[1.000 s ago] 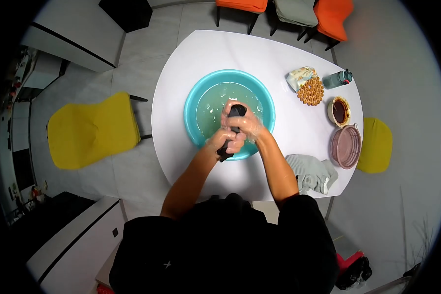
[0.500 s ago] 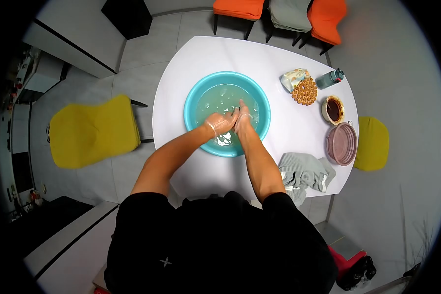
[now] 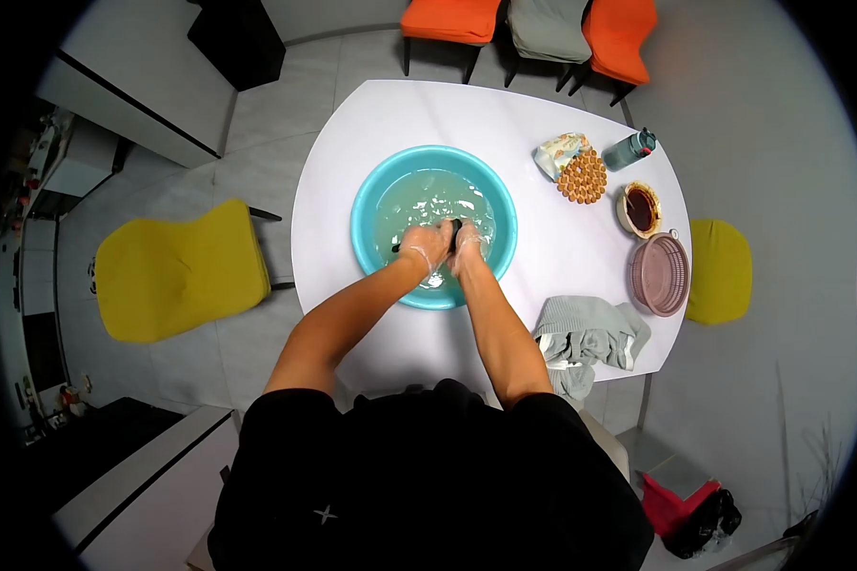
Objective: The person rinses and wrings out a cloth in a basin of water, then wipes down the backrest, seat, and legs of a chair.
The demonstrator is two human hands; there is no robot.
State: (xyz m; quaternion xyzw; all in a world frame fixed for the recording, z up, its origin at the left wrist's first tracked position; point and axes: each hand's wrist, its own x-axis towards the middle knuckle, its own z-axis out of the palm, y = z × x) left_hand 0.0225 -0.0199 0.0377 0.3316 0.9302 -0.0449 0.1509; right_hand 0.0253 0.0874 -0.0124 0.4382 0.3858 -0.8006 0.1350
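Black cloth (image 3: 456, 228) sat bunched between the two grips, as I saw from my remote post, inside the rim of the turquoise basin (image 3: 362, 228) on the white desk (image 3: 571, 247). My left grip (image 3: 426, 242) was clenched around it, a dark end showing past its outer side; my right grip (image 3: 468, 246) grasped it too.

From my end of the feed, I can read no words, brands or numbers. The one sign I make out is a pale four-pointed mark (image 3: 325, 515), like a slim slanted cross, on the black shirt (image 3: 438, 476), toward the left of my view. The packet (image 3: 558, 155) carries coloured print, too small for me to read.
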